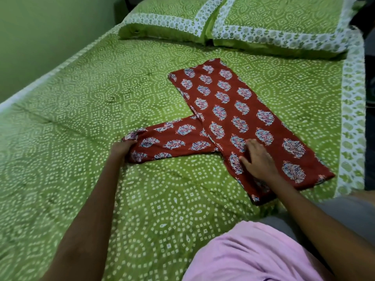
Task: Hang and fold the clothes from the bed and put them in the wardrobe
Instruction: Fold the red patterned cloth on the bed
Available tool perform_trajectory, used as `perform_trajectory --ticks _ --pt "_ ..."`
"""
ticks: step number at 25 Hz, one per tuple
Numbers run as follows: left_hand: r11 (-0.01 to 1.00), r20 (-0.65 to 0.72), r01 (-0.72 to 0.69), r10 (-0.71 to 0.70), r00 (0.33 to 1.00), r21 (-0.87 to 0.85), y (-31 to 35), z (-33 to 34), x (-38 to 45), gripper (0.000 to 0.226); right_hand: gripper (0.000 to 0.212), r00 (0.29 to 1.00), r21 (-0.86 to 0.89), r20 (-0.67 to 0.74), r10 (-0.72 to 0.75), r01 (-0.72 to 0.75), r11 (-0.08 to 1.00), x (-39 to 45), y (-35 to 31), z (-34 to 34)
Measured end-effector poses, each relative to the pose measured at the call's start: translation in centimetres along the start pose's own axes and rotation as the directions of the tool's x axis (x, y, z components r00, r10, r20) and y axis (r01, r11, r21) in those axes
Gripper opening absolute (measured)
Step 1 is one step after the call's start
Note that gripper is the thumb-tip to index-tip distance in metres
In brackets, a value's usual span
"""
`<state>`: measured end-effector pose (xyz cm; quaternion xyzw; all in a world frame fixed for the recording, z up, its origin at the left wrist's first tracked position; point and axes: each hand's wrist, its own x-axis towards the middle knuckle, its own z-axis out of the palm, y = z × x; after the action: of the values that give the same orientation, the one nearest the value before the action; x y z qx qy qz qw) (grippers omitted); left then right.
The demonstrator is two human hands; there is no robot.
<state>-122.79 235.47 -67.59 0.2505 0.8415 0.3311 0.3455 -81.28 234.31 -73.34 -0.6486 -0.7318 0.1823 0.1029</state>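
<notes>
Red printed garment lies flat on green bed, sleeve sticking out to the left. L hand grips sleeve end; R hand presses flat on garment body. 2 pillows at the head.

A single head-worn camera (wide-angle) looks forward and down, close over the bed, facing its pillow end.

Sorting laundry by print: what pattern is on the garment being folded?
Rust-red garment with blue-and-white floral motifs, clearest in the head view.
</notes>
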Motion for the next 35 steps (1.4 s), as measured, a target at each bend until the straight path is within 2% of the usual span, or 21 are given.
perform_trajectory --ticks 2,4,7,8,10,12,13,15,16,18,20,21,23,24,26,28,29,31,32,34,35 --pt "0.965 0.170 0.084 -0.042 0.985 -0.249 1.3 0.5 -0.6 0.037 0.073 0.985 0.075 0.036 -0.169 0.166 0.983 -0.4 -3.4 -0.1" --pt "0.902 0.303 0.105 0.030 0.953 -0.419 3.6 2.1 -1.9 0.029 0.086 0.962 0.188 0.055 -0.266 0.252 0.949 -0.5 -7.4 -0.3" --pt "0.825 0.438 0.083 0.209 0.874 -0.559 8.2 7.2 -7.0 0.011 0.108 0.954 0.504 0.050 -0.295 0.231 0.833 0.6 -12.7 -0.2" --pt "0.822 0.489 0.063 0.274 0.828 -0.566 9.7 9.2 -9.1 0.013 0.104 0.973 0.635 -0.004 -0.229 0.179 0.751 1.1 -13.9 -0.3" --pt "0.841 0.592 0.020 0.363 0.719 -0.540 12.5 12.6 -12.2 0.030 0.073 0.989 0.884 -0.113 0.092 0.058 0.463 2.5 -15.0 -1.5" --pt "0.858 0.675 -0.067 0.446 0.588 -0.508 15.0 15.0 -14.1 0.028 0.049 0.919 0.984 -0.070 0.388 0.000 0.178 4.7 -13.2 -4.1" --pt "0.849 0.683 -0.133 0.495 0.537 -0.511 15.9 15.9 -14.6 0.018 0.041 0.876 0.994 -0.033 0.481 -0.023 0.110 6.0 -11.1 -5.3" --pt "0.806 0.604 -0.312 0.586 0.540 -0.503 16.4 17.7 -14.5 0.010 0.024 0.798 0.999 0.031 0.601 -0.041 0.004 8.6 -5.2 -7.3" --pt "0.782 0.544 -0.461 0.623 0.562 -0.419 15.7 18.6 -13.8 0.020 0.017 0.761 0.996 0.079 0.644 -0.036 -0.080 9.5 -2.1 -7.8" --pt "0.674 0.511 -0.736 0.655 0.557 -0.062 12.5 20.7 -12.2 0.054 0.017 0.703 0.974 0.194 0.685 -0.055 -0.220 10.6 3.3 -7.8" --pt "0.485 0.626 -0.827 0.559 0.544 0.285 8.1 22.2 -10.6 0.085 0.027 0.687 0.951 0.275 0.672 -0.093 -0.294 10.7 6.8 -7.4" --pt "0.398 0.669 -0.839 0.513 0.538 0.370 6.3 22.6 -10.3 0.095 0.030 0.694 0.940 0.306 0.652 -0.113 -0.321 10.9 7.9 -7.3" --pt "0.277 0.684 -0.865 0.531 0.501 0.418 3.9 23.0 -9.8 0.103 0.028 0.690 0.948 0.307 0.656 -0.157 -0.278 11.6 9.0 -7.2" --pt "0.276 0.661 -0.874 0.574 0.484 0.400 3.8 23.1 -9.7 0.102 0.026 0.689 0.956 0.289 0.665 -0.168 -0.241 12.0 9.0 -7.3" --pt "0.368 0.584 -0.877 0.655 0.479 0.308 5.1 23.2 -9.0 0.087 0.025 0.717 0.953 0.296 0.631 -0.175 -0.248 12.4 8.9 -7.5" --pt "0.474 0.522 -0.845 0.670 0.529 0.248 7.5 23.4 -7.1 0.070 0.025 0.761 0.935 0.331 0.558 -0.186 -0.301 12.3 9.1 -7.3" --pt "0.490 0.519 -0.834 0.659 0.545 0.255 9.0 23.6 -5.5 0.063 0.026 0.783 0.918 0.345 0.517 -0.166 -0.361 12.2 9.2 -7.2" --pt "0.439 0.580 -0.842 0.613 0.536 0.313 11.6 23.8 -2.6 0.058 0.025 0.807 0.897 0.350 0.476 -0.143 -0.417 12.3 9.4 -7.5" --pt "0.400 0.619 -0.853 0.588 0.520 0.336 12.5 23.8 -1.5 0.060 0.025 0.810 0.907 0.336 0.480 -0.141 -0.397 12.4 9.4 -7.9" --pt "0.337 0.645 -0.869 0.584 0.494 0.361 13.5 23.7 -0.2 0.066 0.031 0.787 0.918 0.321 0.526 -0.123 -0.377 12.9 9.5 -8.4" --pt "0.321 0.634 -0.871 0.597 0.492 0.373 13.9 23.5 0.0 0.066 0.033 0.765 0.911 0.323 0.558 -0.091 -0.402 13.0 9.7 -8.5"
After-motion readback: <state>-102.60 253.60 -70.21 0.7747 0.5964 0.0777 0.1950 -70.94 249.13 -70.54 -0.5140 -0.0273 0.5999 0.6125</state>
